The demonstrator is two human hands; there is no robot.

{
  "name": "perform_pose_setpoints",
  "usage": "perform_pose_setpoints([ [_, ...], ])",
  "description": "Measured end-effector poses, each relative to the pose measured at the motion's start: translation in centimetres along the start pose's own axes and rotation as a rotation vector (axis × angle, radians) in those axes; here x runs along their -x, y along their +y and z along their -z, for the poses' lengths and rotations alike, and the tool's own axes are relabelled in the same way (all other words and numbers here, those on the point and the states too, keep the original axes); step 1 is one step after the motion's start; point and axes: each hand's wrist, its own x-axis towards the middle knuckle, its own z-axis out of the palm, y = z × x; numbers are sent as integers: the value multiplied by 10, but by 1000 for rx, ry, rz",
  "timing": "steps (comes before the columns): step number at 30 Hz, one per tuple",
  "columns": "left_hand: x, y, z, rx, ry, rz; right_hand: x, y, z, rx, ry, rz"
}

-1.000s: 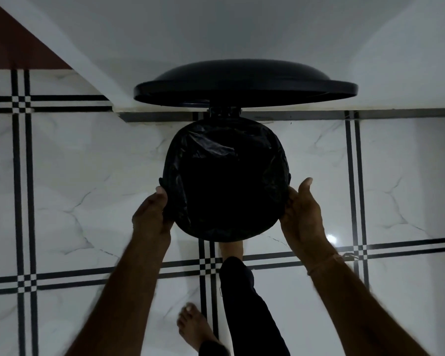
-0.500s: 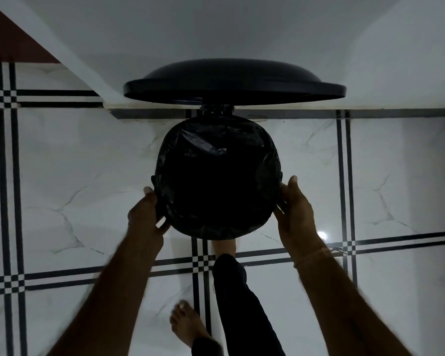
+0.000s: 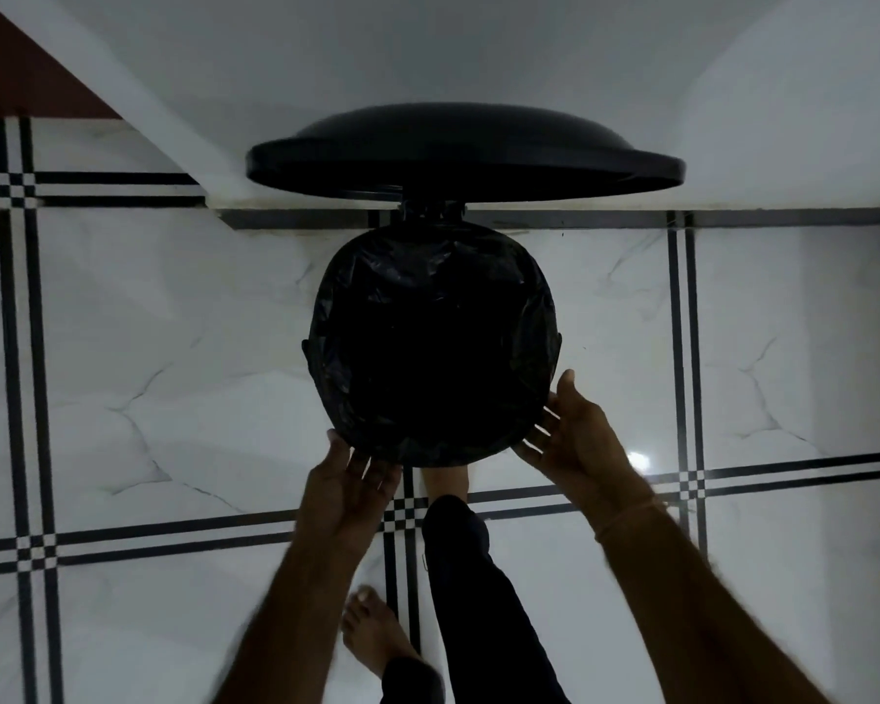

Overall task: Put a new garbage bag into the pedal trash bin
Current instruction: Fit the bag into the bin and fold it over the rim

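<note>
Bin (image 3: 305, 351), round and black, stands on the tiled floor (image 3: 174, 348) at its far edge, right where the tiles meet the white wall (image 3: 478, 53). Its lid (image 3: 466, 149) is raised on the hinge at the back, tipped up towards the wall, so the mouth is wide open. A black garbage bag (image 3: 433, 348) is inside the bin, its crinkled plastic folded out over the rim all the way round; the inside is too dark to see how far down it hangs. The person bends over it with both arms stretched out. The left hand (image 3: 344, 492) is at the near left of the rim, fingers straight and spread, the tips touching the bag's edge and gripping nothing. The right hand (image 3: 575, 439) is at the near right of the rim, fingers also straight and fanned out against the plastic, thumb pointing up along the bin's side, nothing pinched. A thin band (image 3: 626, 515) circles the right wrist. One bare foot (image 3: 445, 480) reaches under the near edge of the bin, below a dark trouser leg (image 3: 473, 576); what it rests on is hidden. The other bare foot (image 3: 372, 637) is flat on the tiles, nearer the person.
</note>
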Motion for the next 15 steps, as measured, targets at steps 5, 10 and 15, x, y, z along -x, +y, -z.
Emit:
perform_pose_setpoints([
  [5, -12, -13, -3, 86, 7, -98, -2, 17, -8, -309, -37, 9],
  [10, -1, -28, -10, 105, 85, -49, 5, 43, -13, -319, 40, -26],
  [15, 9, -53, -26, 162, 105, 30, 14, 59, -31, -497, 62, -36],
])
